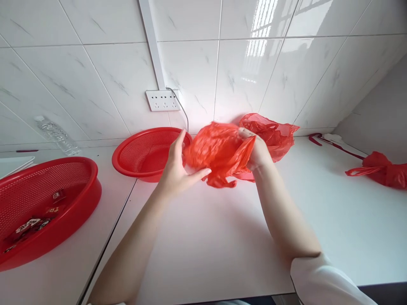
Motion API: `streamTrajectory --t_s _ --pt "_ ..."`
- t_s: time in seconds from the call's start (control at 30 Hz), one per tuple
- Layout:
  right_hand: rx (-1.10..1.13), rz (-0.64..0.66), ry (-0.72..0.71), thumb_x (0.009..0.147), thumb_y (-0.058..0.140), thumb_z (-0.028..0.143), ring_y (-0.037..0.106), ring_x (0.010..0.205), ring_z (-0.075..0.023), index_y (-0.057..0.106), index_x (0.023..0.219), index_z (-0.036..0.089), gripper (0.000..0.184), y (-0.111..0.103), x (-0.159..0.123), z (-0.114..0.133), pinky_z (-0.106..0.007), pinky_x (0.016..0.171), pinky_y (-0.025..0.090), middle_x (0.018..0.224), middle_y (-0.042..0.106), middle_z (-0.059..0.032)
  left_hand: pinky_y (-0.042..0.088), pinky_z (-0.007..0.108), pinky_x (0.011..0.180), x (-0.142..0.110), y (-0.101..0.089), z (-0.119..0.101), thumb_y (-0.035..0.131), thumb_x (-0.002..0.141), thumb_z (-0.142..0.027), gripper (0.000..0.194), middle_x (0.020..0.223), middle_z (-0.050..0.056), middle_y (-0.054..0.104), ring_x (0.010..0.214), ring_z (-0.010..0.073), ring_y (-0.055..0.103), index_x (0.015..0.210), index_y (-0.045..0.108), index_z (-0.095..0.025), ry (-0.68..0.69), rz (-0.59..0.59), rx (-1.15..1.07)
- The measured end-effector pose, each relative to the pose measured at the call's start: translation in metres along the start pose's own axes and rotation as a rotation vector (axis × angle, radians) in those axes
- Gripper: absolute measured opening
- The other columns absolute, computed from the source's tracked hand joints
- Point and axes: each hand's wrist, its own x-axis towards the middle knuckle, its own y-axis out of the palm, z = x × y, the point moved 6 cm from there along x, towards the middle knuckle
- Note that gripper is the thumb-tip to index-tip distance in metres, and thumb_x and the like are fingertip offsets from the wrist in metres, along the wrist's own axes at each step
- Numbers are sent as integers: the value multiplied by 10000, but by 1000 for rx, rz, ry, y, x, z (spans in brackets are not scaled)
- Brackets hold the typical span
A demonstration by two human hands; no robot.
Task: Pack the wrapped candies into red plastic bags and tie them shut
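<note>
A crumpled red plastic bag [219, 148] hangs above the white table, slightly blurred by motion. My right hand [258, 150] is closed on the bag's right side, with its fingers partly hidden by the plastic. At the bag's left edge, my left hand [178, 167] is open, thumb and fingers spread wide. The left thumb tip overlaps the bag's lower edge; whether it presses on the plastic I cannot tell. Behind my right hand, another red plastic bag [275, 137] lies loosely against the wall.
A red perforated basket [127, 169] stands behind my left hand. Another red basket [95, 186] at left contains small packets. A clear bottle [59, 135] leans by the wall. Further right lies a knotted red bag [381, 169]. A cable [182, 108] hangs from the wall socket [162, 101].
</note>
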Motion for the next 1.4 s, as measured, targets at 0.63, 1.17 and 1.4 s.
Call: streamTrajectory --t_s 0.63,1.17,1.4 --pt "-711 176 -541 979 484 434 631 898 -195 613 935 225 249 45 -75 60 -323 814 478 956 674 -54 540 355 781 -59 -39 5 437 891 -671 573 1010 89 734 915 255 689 1100 683 -197 -641 120 -288" --pt "-1058 1322 -502 767 750 430 433 1355 -330 433 1449 247 774 134 -147 -63 -570 1145 216 1484 474 -140 460 455 630 -178 -177 55 308 937 -385 496 954 270 713 835 416 682 1138 677 -123 -1001 41 1171" --pt "-1385 1271 -344 689 765 194 657 1030 -314 570 1302 158 645 124 -144 -109 -490 950 464 1136 687 -147 438 414 644 -187 -146 16 251 951 -463 502 919 203 727 831 386 691 943 665 -179 -989 306 1078"
